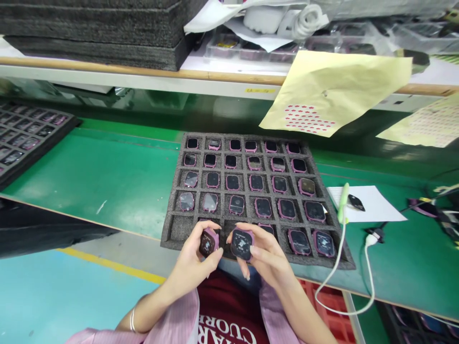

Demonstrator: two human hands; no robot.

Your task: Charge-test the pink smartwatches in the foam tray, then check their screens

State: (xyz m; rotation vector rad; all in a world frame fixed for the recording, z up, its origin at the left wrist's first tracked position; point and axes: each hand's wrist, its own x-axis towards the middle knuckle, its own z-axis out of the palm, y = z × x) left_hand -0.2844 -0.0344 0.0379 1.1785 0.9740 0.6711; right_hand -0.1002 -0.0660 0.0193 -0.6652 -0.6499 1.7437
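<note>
Holding one small pink-rimmed square watch body with a dark glass face in the left hand, the person keeps a second pink-rimmed watch body with a smudged dark face in the right hand. Each grip is closed on its piece: left thumb and fingertips pinch the rim of the first, and right fingers wrap the edges of the second, its face turned up toward the camera. Both pieces sit just above the near edge of a dark grey foam tray with square pockets, which lies flat on the green bench. Most pockets in the tray hold more pink-rimmed watch bodies; the near-left corner pocket shows bare foam. Just right of the tray lies a white sheet of paper with a small dark part on it, and a pale green pen-like tool on a white cable that trails off the bench edge. A second dark tray of similar pieces sits at the far left. Above the bench, a shelf carries a stack of dark foam sheets, and a yellow paper with red dots hangs over its front edge.
</note>
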